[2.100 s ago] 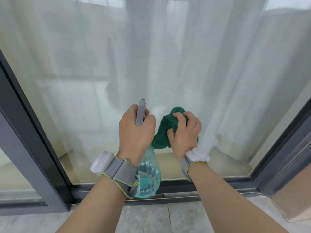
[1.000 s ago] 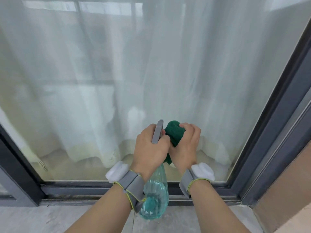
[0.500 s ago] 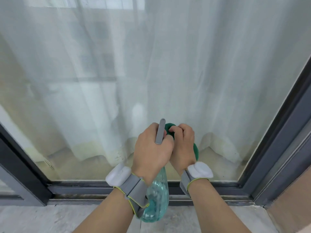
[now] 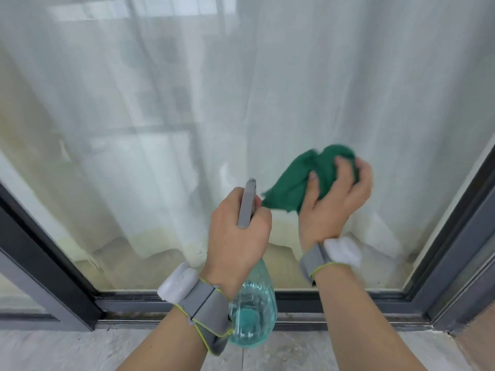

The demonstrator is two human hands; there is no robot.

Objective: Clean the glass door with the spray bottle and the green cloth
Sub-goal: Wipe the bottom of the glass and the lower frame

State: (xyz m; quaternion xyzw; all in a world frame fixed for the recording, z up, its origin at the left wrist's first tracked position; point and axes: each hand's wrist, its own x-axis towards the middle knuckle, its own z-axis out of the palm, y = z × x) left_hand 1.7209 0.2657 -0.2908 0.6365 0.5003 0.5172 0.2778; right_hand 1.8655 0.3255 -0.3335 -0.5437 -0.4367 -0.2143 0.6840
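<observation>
While left hand [image 4: 235, 236] grips spray bottle [image 4: 253, 314] | green cloth [image 4: 308, 175] moved right

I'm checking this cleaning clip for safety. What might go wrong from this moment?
1. The left hand grips the spray bottle with its nozzle close to the green cloth; a spray now would likely wet the cloth or the right hand, not the glass door.
2. The cloth is bunched, with a loose corner hanging, so wiping may streak.
3. Runoff may pool in the grimy bottom track.
</observation>
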